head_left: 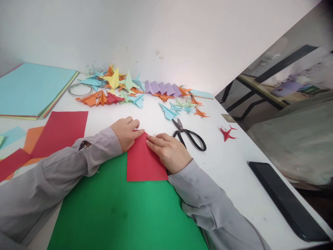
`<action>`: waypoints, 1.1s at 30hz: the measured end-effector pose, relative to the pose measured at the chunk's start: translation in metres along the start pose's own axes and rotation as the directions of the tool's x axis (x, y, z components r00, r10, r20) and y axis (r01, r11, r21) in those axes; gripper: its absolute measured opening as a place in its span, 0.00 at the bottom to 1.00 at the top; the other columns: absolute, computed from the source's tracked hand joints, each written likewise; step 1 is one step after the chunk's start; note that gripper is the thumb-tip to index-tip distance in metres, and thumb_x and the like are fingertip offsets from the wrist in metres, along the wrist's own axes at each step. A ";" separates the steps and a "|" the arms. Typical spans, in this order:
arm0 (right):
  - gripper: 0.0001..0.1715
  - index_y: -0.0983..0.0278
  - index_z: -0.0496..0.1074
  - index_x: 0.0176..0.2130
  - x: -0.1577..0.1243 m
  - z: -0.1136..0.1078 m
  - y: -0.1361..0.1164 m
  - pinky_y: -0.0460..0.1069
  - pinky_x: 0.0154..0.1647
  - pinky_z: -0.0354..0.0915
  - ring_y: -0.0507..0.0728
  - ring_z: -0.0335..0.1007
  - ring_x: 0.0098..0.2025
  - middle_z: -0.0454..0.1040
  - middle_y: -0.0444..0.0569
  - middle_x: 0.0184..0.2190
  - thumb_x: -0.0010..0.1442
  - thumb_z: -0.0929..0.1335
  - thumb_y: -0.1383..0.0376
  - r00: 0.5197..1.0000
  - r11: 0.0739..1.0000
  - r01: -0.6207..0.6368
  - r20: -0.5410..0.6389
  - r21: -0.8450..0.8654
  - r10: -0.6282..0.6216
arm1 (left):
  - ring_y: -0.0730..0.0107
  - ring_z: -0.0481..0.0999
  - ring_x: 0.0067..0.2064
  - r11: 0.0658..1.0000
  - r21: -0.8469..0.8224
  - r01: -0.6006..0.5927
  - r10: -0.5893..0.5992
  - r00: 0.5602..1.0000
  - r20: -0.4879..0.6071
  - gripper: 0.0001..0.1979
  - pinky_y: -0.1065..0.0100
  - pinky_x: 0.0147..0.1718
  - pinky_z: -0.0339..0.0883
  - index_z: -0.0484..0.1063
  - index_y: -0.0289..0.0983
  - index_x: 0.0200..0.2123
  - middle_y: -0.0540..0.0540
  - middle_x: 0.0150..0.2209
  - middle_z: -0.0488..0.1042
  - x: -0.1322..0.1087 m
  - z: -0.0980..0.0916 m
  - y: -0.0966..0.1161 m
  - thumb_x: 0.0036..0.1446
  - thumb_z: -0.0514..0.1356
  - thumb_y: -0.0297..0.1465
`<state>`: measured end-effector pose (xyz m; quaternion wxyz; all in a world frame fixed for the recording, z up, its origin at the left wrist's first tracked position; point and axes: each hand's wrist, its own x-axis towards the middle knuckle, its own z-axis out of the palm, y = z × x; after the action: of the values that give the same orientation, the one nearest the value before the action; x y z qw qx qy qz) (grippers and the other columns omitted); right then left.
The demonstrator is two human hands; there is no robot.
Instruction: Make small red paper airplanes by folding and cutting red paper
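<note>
A sheet of red paper (145,161) lies on a large green sheet (125,208) in front of me. My left hand (126,133) is at its top left edge, the fingers bent and the index finger pressing along the top. My right hand (170,152) holds the top right side, its fingers together on the paper and pointing left. The upper right corner looks folded in, partly covered by the right fingers. Just beyond my right hand, black-handled scissors (188,133) lie with their blades parted.
Several folded paper pieces (114,80) are heaped along the wall. Stacked coloured sheets (39,88) and a ring of wire (80,89) lie at the back left, red paper (61,135) nearer. To the right are a red folded figure (228,133) and a black flat object (283,198) by the table edge.
</note>
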<state>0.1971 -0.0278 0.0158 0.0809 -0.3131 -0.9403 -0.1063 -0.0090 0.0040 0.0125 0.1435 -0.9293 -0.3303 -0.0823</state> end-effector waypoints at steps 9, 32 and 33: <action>0.19 0.68 0.70 0.47 0.001 0.001 0.000 0.53 0.38 0.68 0.58 0.64 0.43 0.70 0.50 0.50 0.63 0.57 0.69 1.000 1.000 -0.006 0.007 -0.006 0.006 | 0.58 0.63 0.37 0.999 -0.013 0.033 -0.033 0.999 0.017 0.22 0.60 0.32 0.60 0.67 0.36 0.49 0.38 0.42 0.67 0.000 0.000 0.001 0.49 0.52 0.28; 0.16 0.68 0.71 0.47 0.003 0.005 -0.002 0.53 0.39 0.66 0.58 0.63 0.42 0.71 0.51 0.49 0.61 0.60 0.70 0.999 0.998 -0.039 -0.008 0.046 0.039 | 0.57 0.67 0.50 0.902 -0.393 -0.177 0.088 0.968 -0.235 0.17 0.54 0.48 0.64 0.73 0.37 0.42 0.38 0.48 0.70 -0.015 0.007 0.002 0.51 0.52 0.32; 0.16 0.68 0.71 0.46 0.003 0.006 -0.002 0.53 0.39 0.66 0.58 0.63 0.42 0.71 0.51 0.49 0.61 0.60 0.70 0.999 0.997 -0.045 -0.016 0.059 0.046 | 0.57 0.66 0.50 0.902 -0.393 -0.179 0.092 0.969 -0.229 0.17 0.54 0.48 0.64 0.73 0.37 0.42 0.38 0.48 0.70 -0.014 0.007 0.002 0.51 0.52 0.32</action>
<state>0.1935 -0.0263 0.0108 0.1007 -0.3310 -0.9348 -0.0797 -0.0185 -0.0032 0.0019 -0.0162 -0.9459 -0.2232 -0.2349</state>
